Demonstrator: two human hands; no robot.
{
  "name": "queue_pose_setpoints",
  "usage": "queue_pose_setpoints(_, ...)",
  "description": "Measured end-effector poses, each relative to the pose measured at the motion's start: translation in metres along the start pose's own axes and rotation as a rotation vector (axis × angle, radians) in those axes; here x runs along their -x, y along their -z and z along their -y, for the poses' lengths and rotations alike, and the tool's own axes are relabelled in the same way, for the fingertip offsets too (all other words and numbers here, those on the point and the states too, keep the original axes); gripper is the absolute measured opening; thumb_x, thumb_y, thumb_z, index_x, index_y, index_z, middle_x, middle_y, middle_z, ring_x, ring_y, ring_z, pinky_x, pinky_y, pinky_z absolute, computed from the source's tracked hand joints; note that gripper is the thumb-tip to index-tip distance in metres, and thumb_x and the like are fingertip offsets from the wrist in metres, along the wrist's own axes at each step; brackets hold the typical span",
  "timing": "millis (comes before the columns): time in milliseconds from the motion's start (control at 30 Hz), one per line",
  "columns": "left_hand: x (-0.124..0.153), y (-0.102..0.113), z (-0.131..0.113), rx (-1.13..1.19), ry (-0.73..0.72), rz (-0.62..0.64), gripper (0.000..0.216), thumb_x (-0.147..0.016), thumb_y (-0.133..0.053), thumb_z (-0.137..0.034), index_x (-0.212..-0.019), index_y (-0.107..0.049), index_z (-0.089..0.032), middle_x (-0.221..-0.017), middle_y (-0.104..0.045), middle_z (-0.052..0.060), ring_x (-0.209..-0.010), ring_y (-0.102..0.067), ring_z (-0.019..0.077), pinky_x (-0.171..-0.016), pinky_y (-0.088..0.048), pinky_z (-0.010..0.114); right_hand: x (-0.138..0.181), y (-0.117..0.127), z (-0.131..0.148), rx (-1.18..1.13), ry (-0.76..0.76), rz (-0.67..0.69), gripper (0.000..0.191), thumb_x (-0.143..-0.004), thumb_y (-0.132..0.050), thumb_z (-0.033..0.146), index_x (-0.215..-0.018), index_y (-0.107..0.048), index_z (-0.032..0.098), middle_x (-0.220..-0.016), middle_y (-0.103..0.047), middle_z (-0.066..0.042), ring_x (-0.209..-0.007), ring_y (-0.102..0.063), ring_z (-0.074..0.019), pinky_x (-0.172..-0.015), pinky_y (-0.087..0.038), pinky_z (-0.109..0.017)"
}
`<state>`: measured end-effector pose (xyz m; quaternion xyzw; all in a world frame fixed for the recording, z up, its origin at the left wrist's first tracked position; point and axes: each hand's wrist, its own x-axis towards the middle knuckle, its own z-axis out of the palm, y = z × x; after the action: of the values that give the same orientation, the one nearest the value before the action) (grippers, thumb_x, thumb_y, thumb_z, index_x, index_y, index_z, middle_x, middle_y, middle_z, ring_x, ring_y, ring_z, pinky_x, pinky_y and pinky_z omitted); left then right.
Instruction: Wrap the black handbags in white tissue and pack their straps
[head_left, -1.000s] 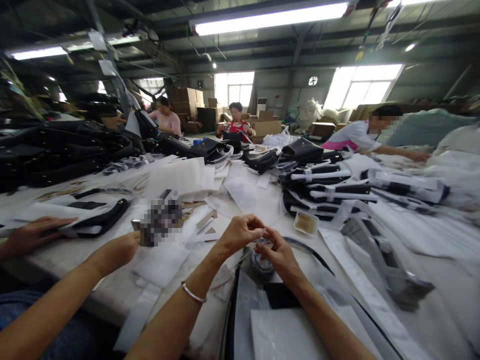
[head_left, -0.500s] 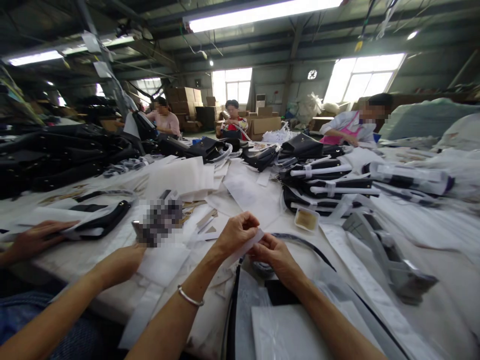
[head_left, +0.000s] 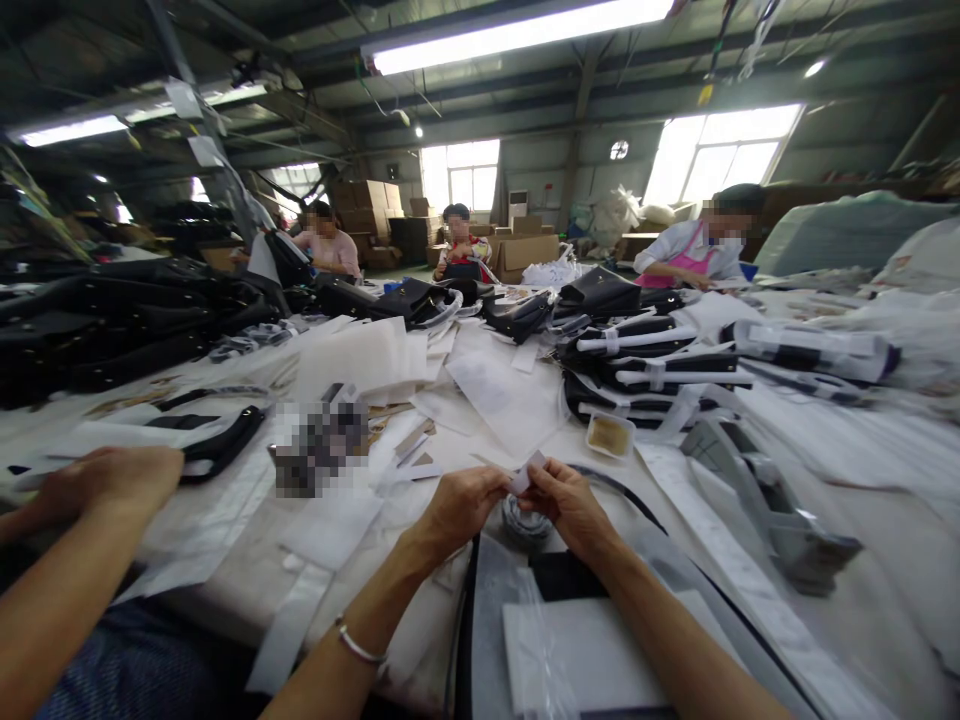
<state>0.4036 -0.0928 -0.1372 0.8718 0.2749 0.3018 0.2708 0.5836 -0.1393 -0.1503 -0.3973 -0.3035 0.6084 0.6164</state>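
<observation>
Fingertips pinched, my left hand (head_left: pixel 463 508) and my right hand (head_left: pixel 568 503) meet over the table. A small white strip (head_left: pixel 528 470) of paper or thin foam is held between them, its upper end standing up from my right fingers. Just below the hands is a coiled part wrapped in clear plastic (head_left: pixel 525 526). Under my forearms lies a black and grey bag (head_left: pixel 491 590), partly covered by a white sheet (head_left: pixel 577 650) and clear film. The bag's dark strap (head_left: pixel 626 492) curves out behind my right hand.
A tape dispenser (head_left: pixel 772 500) and a small tray of yellowish stuff (head_left: pixel 611 436) stand to the right. Stacked black bags (head_left: pixel 652 370) and white sheets (head_left: pixel 360 355) lie farther back. A co-worker's hands (head_left: pixel 112 480) work at the left beside another black bag (head_left: pixel 225 440).
My left hand has dropped and turned lower beside my right. The strip now shows shorter and more upright. The co-worker's nearer arm at the left has drawn back toward their other hand.
</observation>
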Motion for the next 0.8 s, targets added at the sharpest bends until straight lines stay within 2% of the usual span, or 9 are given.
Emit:
queue_pose_setpoints(100, 0.000, -0.001, 0.000, -0.079, -0.090, -0.025, 0.019, -0.093, -0.048, -0.016, -0.094, -0.066, -0.021, -0.098, -0.071, 0.004, -0.095, -0.066, 0.0180, -0.090, -0.050, 0.029, 0.000, 0.000, 0.002, -0.026, -0.011, 0.019, 0.039, -0.061, -0.088, 0.047, -0.074, -0.067, 0.016, -0.068, -0.067, 0.000, -0.057, -0.060, -0.0107, -0.050, -0.056, -0.021)
queue_pose_setpoints(167, 0.000, -0.002, 0.002, -0.033, -0.079, -0.074, 0.022, -0.089, -0.050, -0.011, -0.104, -0.063, -0.022, -0.114, -0.066, 0.006, -0.095, -0.066, 0.0165, -0.088, -0.052, 0.030, 0.001, 0.000, 0.005, -0.059, -0.001, 0.029, 0.038, -0.064, -0.087, 0.046, -0.078, -0.068, 0.017, -0.069, -0.066, 0.001, -0.057, -0.059, -0.0104, -0.052, -0.057, -0.021)
queue_pose_setpoints(267, 0.000, -0.002, 0.004, 0.119, -0.036, -0.063, 0.055, -0.080, -0.056, -0.006, -0.131, -0.048, -0.025, -0.148, -0.041, 0.012, -0.091, -0.066, 0.0132, -0.073, -0.056, 0.025, 0.004, -0.001, 0.008, -0.100, -0.009, 0.077, 0.035, -0.067, -0.086, 0.044, -0.080, -0.068, 0.017, -0.069, -0.065, 0.002, -0.057, -0.058, -0.0103, -0.052, -0.056, -0.021)
queue_pose_setpoints(333, -0.001, -0.002, 0.003, 0.149, -0.034, 0.006, 0.059, -0.077, -0.060, -0.006, -0.132, -0.049, -0.026, -0.154, -0.033, 0.012, -0.097, -0.066, 0.0147, -0.070, -0.056, 0.023, 0.006, -0.002, 0.009, -0.103, -0.032, 0.129, 0.034, -0.068, -0.084, 0.044, -0.082, -0.069, 0.017, -0.069, -0.065, 0.001, -0.058, -0.059, -0.0109, -0.051, -0.055, -0.021)
queue_pose_setpoints(400, -0.002, 0.001, 0.002, 0.024, -0.006, 0.051, 0.038, -0.078, -0.061, -0.007, -0.112, -0.061, -0.023, -0.141, -0.050, 0.008, -0.103, -0.065, 0.0162, -0.078, -0.054, 0.022, 0.009, -0.004, 0.009, -0.082, -0.055, 0.161, 0.035, -0.069, -0.084, 0.044, -0.085, -0.069, 0.017, -0.071, -0.067, 0.000, -0.059, -0.061, -0.0122, -0.051, -0.054, -0.022)
queue_pose_setpoints(467, -0.003, 0.007, 0.004, -0.224, 0.120, 0.053, 0.016, -0.082, -0.061, -0.010, -0.092, -0.066, -0.022, -0.113, -0.067, 0.003, -0.100, -0.065, 0.0154, -0.086, -0.051, 0.022, 0.009, -0.005, 0.008, -0.039, -0.057, 0.157, 0.036, -0.067, -0.085, 0.044, -0.083, -0.068, 0.017, -0.074, -0.068, -0.001, -0.062, -0.063, -0.0136, -0.052, -0.054, -0.023)
queue_pose_setpoints(567, 0.000, 0.026, 0.013, -0.526, 0.376, -0.053, 0.014, -0.090, -0.052, -0.014, -0.089, -0.065, -0.020, -0.094, -0.070, 0.005, -0.093, -0.066, 0.0191, -0.085, -0.050, 0.028, 0.007, -0.003, 0.008, 0.058, 0.058, 0.062, 0.038, -0.064, -0.086, 0.045, -0.077, -0.066, 0.017, -0.072, -0.067, -0.001, -0.063, -0.061, -0.0127, -0.048, -0.048, -0.019)
queue_pose_setpoints(700, 0.008, 0.053, 0.029, -0.669, 0.546, -0.174, 0.019, -0.088, -0.049, -0.012, -0.099, -0.064, -0.016, -0.103, -0.068, 0.014, -0.098, -0.064, 0.0269, -0.086, -0.050, 0.039, 0.002, 0.000, 0.010, 0.079, 0.199, -0.073, 0.041, -0.060, -0.087, 0.048, -0.075, -0.064, 0.018, -0.066, -0.061, 0.003, -0.058, -0.056, -0.0111, -0.042, -0.041, -0.018)
queue_pose_setpoints(800, 0.006, 0.052, 0.029, -0.525, 0.401, -0.174, 0.042, -0.082, -0.054, -0.009, -0.122, -0.057, -0.021, -0.134, -0.057, 0.011, -0.102, -0.063, 0.0216, -0.090, -0.050, 0.036, 0.002, -0.001, 0.010, -0.010, 0.105, 0.002, 0.041, -0.062, -0.087, 0.048, -0.074, -0.060, 0.019, -0.065, -0.062, 0.003, -0.054, -0.056, -0.0107, -0.042, -0.042, -0.019)
